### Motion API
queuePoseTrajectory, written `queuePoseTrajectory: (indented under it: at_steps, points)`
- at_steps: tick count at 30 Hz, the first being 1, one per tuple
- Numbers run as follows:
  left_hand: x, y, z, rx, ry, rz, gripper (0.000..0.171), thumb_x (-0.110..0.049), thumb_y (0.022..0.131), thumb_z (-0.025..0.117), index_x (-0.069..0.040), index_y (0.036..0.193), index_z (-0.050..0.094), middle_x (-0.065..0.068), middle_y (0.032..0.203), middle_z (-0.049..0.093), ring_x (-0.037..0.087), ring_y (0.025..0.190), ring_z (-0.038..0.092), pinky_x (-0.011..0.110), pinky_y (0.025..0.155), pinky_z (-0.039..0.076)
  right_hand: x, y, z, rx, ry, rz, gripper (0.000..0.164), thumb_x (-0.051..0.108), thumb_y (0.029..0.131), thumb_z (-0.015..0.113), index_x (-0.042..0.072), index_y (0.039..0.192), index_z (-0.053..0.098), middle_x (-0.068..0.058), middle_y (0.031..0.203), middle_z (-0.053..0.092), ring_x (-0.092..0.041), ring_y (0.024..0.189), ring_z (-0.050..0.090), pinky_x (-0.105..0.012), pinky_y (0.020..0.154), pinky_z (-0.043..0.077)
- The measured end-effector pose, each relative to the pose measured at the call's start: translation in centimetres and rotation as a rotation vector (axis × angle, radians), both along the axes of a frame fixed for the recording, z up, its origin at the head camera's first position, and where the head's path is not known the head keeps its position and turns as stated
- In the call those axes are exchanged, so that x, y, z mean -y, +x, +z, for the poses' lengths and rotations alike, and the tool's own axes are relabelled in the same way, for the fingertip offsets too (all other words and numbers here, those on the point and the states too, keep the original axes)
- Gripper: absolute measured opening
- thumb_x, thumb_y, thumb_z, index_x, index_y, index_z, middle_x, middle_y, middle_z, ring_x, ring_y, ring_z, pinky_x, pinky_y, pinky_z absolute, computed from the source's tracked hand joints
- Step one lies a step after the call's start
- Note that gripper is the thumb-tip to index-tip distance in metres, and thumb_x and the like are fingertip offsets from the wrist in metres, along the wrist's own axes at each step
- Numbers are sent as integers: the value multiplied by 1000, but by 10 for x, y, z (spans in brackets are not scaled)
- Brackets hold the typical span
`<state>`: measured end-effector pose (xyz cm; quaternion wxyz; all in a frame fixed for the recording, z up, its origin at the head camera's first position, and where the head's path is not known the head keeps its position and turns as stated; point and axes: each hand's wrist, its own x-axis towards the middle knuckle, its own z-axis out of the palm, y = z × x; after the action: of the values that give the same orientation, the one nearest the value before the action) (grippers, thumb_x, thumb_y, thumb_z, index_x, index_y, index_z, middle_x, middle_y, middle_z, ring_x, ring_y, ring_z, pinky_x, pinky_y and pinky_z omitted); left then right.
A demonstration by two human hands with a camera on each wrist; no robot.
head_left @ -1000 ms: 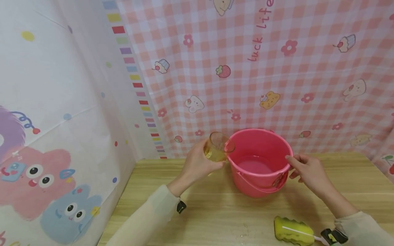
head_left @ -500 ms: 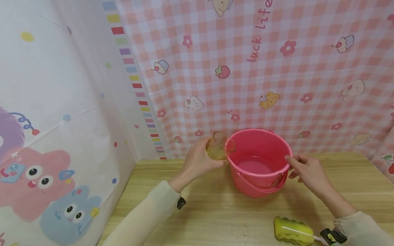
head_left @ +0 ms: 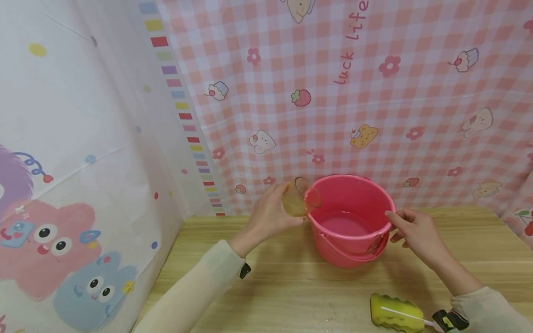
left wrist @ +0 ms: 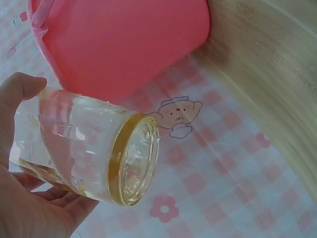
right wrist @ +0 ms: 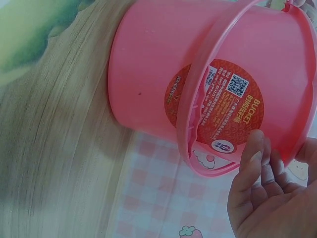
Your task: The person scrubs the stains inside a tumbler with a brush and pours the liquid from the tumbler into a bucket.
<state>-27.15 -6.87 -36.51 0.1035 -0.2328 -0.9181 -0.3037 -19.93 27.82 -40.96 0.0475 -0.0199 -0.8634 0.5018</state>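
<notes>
My left hand (head_left: 268, 215) grips a clear amber-tinted drinking glass (head_left: 294, 203). The glass leans to the right, its mouth over the left rim of a pink plastic bucket (head_left: 343, 252). In the left wrist view the glass base (left wrist: 141, 161) with its amber band faces the camera, and the thumb lies along the far end. Shallow liquid (head_left: 343, 223) lies in the bucket. At the bucket's right rim my right hand (head_left: 420, 236) pinches the edge, thumb over the top and fingers outside. The bucket's handle (right wrist: 187, 114) hangs down past a red round label (right wrist: 247, 111).
A yellow-green sponge brush (head_left: 395, 313) with a white handle lies at the front right of the wooden table (head_left: 283, 296), under the right wrist. Small wet drops show on the wood near the front. A pink checked cloth (head_left: 291, 125) hangs behind the bucket.
The glass in my left hand has tipped further toward the bucket, its mouth shifting slightly right. My right hand, the bucket and the sponge brush have stayed in place.
</notes>
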Motion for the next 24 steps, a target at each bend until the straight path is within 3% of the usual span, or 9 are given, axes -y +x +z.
queuePoseTrajectory:
  at_steps: [24]
  points:
    - [-3,0,12,-80,-143,-41,83,-45,71,94,-9,139,60,6,130,62,22,112,62,40,89,59,1,1,-1,2,6,-6,55,45,108,55,-7,124,66,-2,90,73,-16,71,70,-33,58,55]
